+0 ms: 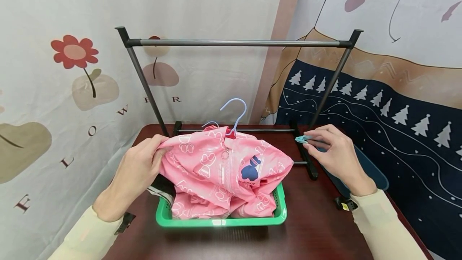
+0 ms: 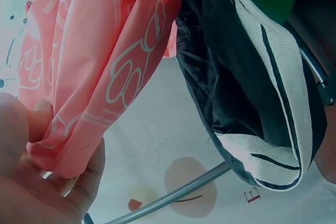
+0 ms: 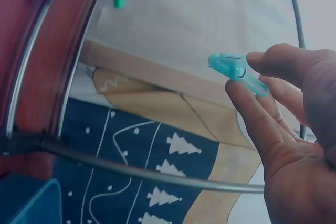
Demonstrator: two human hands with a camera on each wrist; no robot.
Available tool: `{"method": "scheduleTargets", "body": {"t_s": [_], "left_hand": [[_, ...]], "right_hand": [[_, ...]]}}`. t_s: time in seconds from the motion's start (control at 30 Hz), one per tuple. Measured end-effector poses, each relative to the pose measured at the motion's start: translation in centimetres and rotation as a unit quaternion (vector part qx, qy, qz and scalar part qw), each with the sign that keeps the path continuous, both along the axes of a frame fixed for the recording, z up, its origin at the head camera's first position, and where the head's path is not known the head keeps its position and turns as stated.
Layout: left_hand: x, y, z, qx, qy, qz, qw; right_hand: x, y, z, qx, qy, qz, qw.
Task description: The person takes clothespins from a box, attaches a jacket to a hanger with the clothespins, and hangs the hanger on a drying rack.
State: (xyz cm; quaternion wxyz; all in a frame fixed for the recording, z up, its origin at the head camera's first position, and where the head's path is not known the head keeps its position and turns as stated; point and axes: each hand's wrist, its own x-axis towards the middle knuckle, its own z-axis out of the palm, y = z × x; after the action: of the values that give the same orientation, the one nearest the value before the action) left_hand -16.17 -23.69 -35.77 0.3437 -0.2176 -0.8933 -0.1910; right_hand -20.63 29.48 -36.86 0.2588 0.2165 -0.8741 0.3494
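Observation:
A pink jacket point(image 1: 207, 163) with white outlines and a dark blue bear print hangs over a green basket point(image 1: 220, 222), a light blue hanger point(image 1: 241, 111) rising from its neck. My left hand point(image 1: 138, 171) pinches the jacket's left shoulder edge; in the left wrist view the pink fabric point(image 2: 94, 66) lies between thumb and fingers. Off to the right of the jacket, my right hand point(image 1: 333, 155) pinches a light blue clothespin point(image 1: 302, 139) between thumb and fingertips. The clothespin point(image 3: 236, 72) touches no fabric in the right wrist view.
Behind the basket stands a dark metal clothes rack with a horizontal top bar point(image 1: 234, 43). A black garment with white trim point(image 2: 262, 87) hangs over the basket's left side. A blue bin point(image 1: 368, 171) is beyond my right hand. The table point(image 1: 306, 220) is dark red.

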Motion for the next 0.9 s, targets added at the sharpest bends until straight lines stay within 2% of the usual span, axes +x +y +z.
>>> {"method": "scheduleTargets", "body": {"t_s": [0.57, 0.9], "left_hand": [[0.2, 0.1, 0.0, 0.002, -0.007, -0.002, 1.0], [0.0, 0.0, -0.1, 0.002, -0.009, -0.004, 1.0]], "right_hand": [[0.9, -2.7, 0.8, 0.004, 0.055, 0.013, 0.9984], [1.5, -4.2, 1.2, -0.025, 0.06, 0.057, 0.9963]]}}
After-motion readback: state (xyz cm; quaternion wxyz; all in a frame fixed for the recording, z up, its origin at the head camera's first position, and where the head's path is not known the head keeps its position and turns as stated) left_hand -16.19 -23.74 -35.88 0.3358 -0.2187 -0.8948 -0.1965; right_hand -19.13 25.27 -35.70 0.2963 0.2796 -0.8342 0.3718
